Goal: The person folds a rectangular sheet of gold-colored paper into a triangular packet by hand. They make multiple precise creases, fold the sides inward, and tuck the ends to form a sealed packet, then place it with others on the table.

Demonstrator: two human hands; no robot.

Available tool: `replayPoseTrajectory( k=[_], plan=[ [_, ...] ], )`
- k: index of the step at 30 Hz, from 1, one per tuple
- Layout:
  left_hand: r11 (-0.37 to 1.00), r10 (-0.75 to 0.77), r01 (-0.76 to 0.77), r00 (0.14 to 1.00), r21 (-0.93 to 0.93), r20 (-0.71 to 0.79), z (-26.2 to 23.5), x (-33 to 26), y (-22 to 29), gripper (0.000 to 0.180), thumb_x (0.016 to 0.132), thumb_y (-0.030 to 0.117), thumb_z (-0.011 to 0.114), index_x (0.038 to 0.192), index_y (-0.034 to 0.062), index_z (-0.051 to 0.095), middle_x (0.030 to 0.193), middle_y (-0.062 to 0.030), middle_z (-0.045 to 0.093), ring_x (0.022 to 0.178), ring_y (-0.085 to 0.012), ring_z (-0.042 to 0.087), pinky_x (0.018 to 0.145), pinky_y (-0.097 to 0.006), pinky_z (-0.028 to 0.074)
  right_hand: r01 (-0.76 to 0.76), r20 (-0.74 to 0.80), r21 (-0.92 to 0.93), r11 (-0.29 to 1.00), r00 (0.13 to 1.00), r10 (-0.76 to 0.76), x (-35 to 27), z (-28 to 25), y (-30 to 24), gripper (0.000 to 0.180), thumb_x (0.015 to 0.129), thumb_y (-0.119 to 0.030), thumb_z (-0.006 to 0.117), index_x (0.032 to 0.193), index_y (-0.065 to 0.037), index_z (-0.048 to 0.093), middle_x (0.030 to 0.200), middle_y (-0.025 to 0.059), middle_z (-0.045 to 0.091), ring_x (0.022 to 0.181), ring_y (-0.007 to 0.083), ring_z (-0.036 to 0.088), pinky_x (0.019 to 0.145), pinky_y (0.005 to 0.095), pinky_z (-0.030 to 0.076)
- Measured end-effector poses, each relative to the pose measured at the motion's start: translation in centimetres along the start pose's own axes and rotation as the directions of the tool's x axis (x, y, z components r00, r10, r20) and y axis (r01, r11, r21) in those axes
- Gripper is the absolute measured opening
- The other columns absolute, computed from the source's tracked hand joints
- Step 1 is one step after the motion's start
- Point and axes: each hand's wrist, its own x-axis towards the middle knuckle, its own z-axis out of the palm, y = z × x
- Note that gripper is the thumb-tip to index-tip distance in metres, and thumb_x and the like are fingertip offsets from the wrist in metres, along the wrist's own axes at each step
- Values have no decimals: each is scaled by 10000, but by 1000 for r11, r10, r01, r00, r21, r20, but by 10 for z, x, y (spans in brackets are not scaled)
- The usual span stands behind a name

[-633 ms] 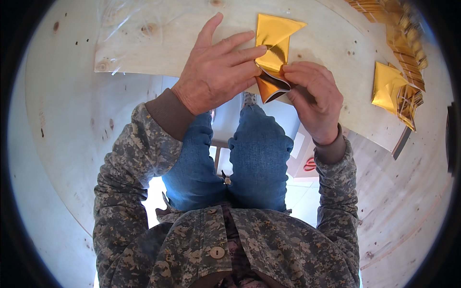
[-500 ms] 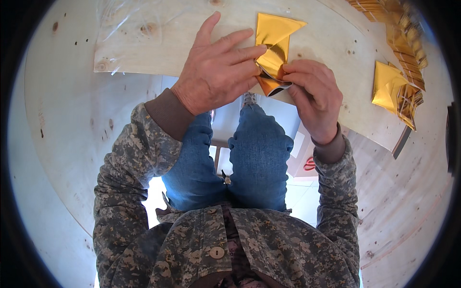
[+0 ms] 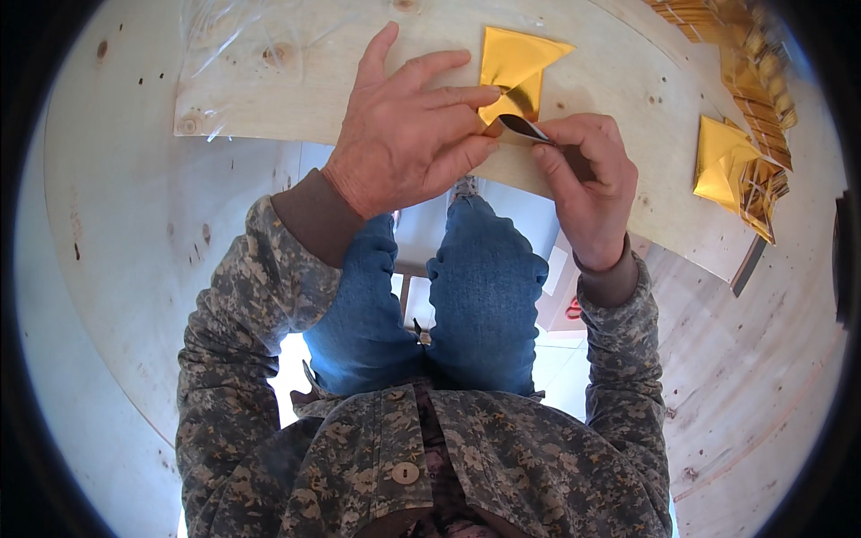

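Observation:
A sheet of shiny gold foil paper point(image 3: 513, 56), partly folded, lies at the front edge of a plywood board. My left hand point(image 3: 408, 125) rests over its left side, fingers spread, with the fingertips pressing on the foil. Between the thumb and fingers of my right hand point(image 3: 587, 166) is the sheet's near right end. That end is curled up, and a dark strip of its underside shows. The fold beneath my left fingertips is partly hidden.
On the right of the plywood board point(image 3: 619, 90) lies a folded gold foil piece point(image 3: 720, 161). Behind it is a row of stacked gold foil pieces point(image 3: 758, 81). Clear plastic film point(image 3: 220, 40) lies at the far left. Below the board, red scissor handles point(image 3: 574, 308) show beside my knee.
My right hand has lifted the foil's near end up and away from the board's edge, bending it over. My left hand has barely moved.

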Motion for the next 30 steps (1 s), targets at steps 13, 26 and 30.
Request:
replayPoseTrajectory(
  k=[13, 26, 30],
  plan=[
    [935, -286, 250, 951, -250, -118, 3, 11, 13, 309, 835, 102, 756, 1130, 59, 675, 1177, -104, 682, 1154, -319, 626, 1076, -454, 417, -195, -93, 22, 981, 976, 196, 8, 15, -6, 231, 835, 2, 746, 1053, -58, 699, 795, 61, 616, 718, 187, 588, 701, 329, 483],
    [922, -283, 245, 955, -300, -90, 7, 9, 7, 269, 843, 75, 766, 1104, 83, 699, 1208, -132, 641, 1096, -317, 636, 1011, -428, 501, -223, -170, 2, 975, 961, 220, 13, 27, -7, 226, 810, -17, 750, 1025, -72, 703, 680, 45, 599, 640, 182, 559, 628, 334, 443],
    [952, -218, 187, 970, -243, -106, 7, 9, 5, 300, 852, 82, 755, 1147, 76, 698, 1224, -109, 662, 1095, -310, 639, 1068, -434, 461, -262, -181, 25, 965, 948, 262, 13, 28, -10, 214, 796, -11, 744, 998, -72, 714, 683, 51, 608, 636, 184, 561, 629, 338, 447]
  ],
)
